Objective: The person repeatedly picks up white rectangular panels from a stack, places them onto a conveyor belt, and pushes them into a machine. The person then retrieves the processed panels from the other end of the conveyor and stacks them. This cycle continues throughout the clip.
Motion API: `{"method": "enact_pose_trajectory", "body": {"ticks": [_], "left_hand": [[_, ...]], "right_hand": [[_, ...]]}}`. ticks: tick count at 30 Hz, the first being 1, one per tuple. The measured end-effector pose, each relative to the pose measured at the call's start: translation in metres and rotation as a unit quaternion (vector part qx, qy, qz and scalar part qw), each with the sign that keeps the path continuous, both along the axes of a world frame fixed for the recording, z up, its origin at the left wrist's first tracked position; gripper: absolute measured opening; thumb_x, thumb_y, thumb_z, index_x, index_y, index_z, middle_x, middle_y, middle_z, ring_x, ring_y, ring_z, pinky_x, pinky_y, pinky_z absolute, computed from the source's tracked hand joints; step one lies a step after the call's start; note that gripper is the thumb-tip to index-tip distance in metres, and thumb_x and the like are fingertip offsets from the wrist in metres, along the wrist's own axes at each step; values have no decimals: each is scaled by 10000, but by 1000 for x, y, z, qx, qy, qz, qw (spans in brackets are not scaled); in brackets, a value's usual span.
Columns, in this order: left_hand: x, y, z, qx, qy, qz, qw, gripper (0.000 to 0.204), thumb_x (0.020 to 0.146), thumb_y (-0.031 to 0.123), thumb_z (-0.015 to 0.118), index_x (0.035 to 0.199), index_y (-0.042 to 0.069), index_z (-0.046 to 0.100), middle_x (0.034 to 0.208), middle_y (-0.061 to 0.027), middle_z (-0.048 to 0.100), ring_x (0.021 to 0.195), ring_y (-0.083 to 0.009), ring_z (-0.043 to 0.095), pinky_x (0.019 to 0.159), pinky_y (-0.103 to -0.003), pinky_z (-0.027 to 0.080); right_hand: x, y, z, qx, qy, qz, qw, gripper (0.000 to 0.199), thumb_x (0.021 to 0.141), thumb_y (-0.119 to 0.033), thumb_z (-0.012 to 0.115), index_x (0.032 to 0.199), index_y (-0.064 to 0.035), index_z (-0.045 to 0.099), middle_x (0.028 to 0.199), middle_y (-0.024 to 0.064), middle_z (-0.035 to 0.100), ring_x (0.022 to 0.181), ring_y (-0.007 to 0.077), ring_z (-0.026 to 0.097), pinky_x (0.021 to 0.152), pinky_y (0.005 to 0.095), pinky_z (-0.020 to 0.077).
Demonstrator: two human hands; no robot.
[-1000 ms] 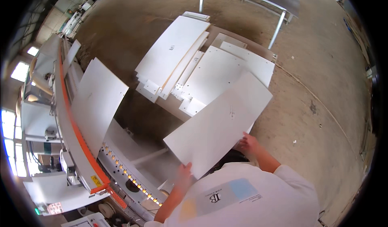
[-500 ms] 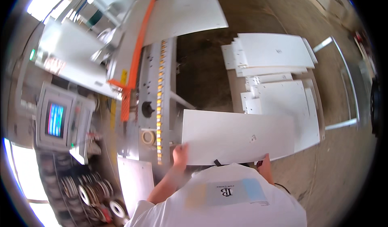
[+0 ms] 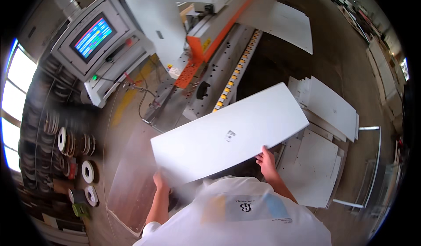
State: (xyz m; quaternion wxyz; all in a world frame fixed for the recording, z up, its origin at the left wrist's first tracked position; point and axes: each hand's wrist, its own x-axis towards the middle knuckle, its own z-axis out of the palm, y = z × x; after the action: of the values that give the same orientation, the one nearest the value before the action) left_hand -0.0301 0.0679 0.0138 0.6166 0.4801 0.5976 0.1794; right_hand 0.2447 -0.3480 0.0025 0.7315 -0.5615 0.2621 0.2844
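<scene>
A long white board (image 3: 193, 151) with a small printed label stretches across in front of me, held between both hands. Its left end is lower and nearer to me, while the right end reaches farther away. My left hand (image 3: 161, 181) grips the near left corner, its fingers partly hidden and blurred. On the near edge, toward the right, my right hand (image 3: 265, 160) is closed with the thumb on top and the other fingers underneath. Beyond the board's far edge runs a machine bed with a strip of yellow rollers (image 3: 235, 76), partly covered by the board.
An orange-edged machine (image 3: 199, 48) stands ahead, with a control console (image 3: 90, 40) to its left. White panels (image 3: 331, 108) lie stacked at right, beside a metal frame (image 3: 378, 158). Edge-banding rolls (image 3: 87, 171) fill the left side. A brownish flat surface (image 3: 131, 180) is at lower left.
The board has swung left, away from the panel stacks, and its right end now angles farther away. My view has turned left, so the console and rolls show more fully. Both hands keep their hold.
</scene>
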Motion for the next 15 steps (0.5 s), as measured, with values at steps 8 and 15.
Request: {"method": "enact_pose_trajectory", "body": {"ticks": [8, 15], "left_hand": [[-146, 32, -25, 270, 310, -17, 911, 370, 958, 361, 560, 1028, 14, 666, 840, -156, 655, 776, -336, 629, 733, -461, 500], [-201, -1, 12, 275, 436, -215, 830, 601, 986, 392, 527, 1489, 103, 368, 1015, -241, 715, 907, -465, 672, 824, -539, 517]], "right_hand": [[34, 173, -4, 18, -27, 278, 960, 279, 1003, -326, 617, 1079, -58, 629, 1068, 73, 707, 1001, 205, 707, 674, 291, 554], [44, 220, -3, 22, -58, 367, 928, 418, 999, -304, 625, 1300, -20, 573, 1216, 114, 678, 1162, 230, 654, 850, 360, 562]]}}
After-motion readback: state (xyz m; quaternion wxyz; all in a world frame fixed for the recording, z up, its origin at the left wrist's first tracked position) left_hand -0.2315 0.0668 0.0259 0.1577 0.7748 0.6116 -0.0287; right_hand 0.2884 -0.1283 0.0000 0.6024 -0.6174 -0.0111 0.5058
